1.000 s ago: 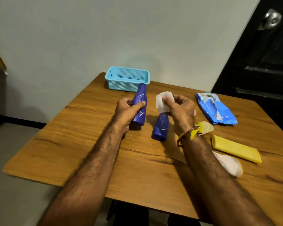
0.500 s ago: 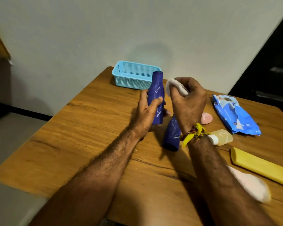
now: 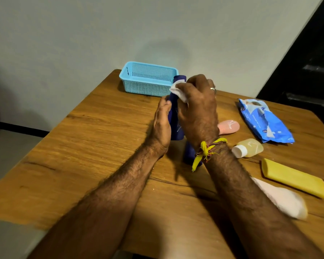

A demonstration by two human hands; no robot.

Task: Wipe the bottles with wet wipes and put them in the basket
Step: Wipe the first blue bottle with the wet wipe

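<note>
My left hand (image 3: 162, 126) grips a dark blue bottle (image 3: 174, 116) upright above the wooden table (image 3: 94, 139). My right hand (image 3: 198, 109) holds a white wet wipe (image 3: 178, 91) and presses it against the upper part of that bottle. A second dark blue bottle (image 3: 188, 156) lies on the table, mostly hidden behind my right wrist. The light blue mesh basket (image 3: 148, 78) stands at the table's far edge, just behind the hands, with nothing visible inside.
To the right lie a blue wet-wipe pack (image 3: 264, 120), a pink bottle (image 3: 229, 126), a small clear bottle with a white cap (image 3: 249, 147), a yellow bottle (image 3: 294, 178) and a white bottle (image 3: 286, 200). A grey wall stands behind the table.
My right hand has brought the wipe from beside the bottle onto its upper part. The left hand keeps the bottle upright. The camera view has shifted slightly.
</note>
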